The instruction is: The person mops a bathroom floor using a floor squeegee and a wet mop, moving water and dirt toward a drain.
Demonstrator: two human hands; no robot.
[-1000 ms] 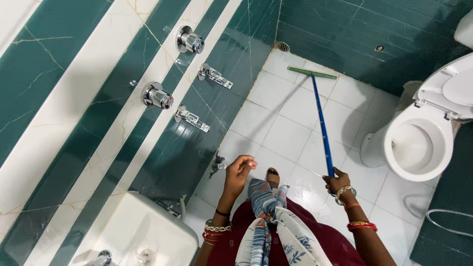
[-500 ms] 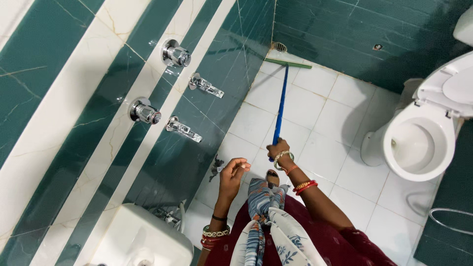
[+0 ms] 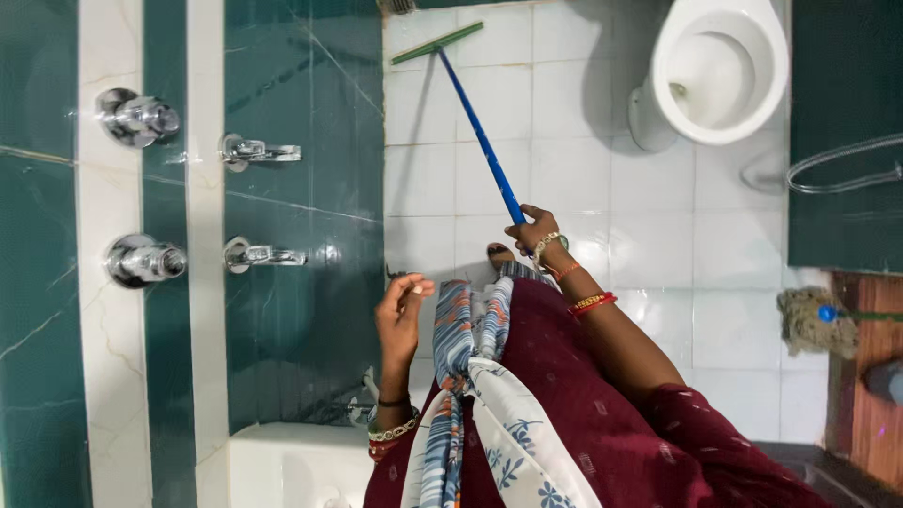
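Your right hand (image 3: 532, 229) has its fingers curled tight around the near end of the blue handle of the floor wiper (image 3: 480, 141), knuckles up, with a beaded bracelet at the wrist and red and gold bangles a little further back. From that grip your forearm runs back and to the right, the arm stretched well out in front of your body and the maroon sleeve starting near the elbow. The blue handle slopes away from your hand up and to the left, and its green blade (image 3: 437, 42) lies on the white floor tiles (image 3: 734, 245) close to the foot of the green wall, near the far corner.

Your left hand (image 3: 400, 315) holds nothing: its fingers are loosely bent, tips drawn towards the thumb, palm turned inward. It hangs in the air beside the green tiled wall (image 3: 282, 310), wrist cocked, forearm dropping straight back to bangles near the white basin (image 3: 292, 466). A blue patterned scarf (image 3: 461, 376) hangs between your arms.

Chrome taps (image 3: 259, 254) stick out of the wall on your left. The white toilet (image 3: 720, 66) stands at the far right, well apart from the wiper.
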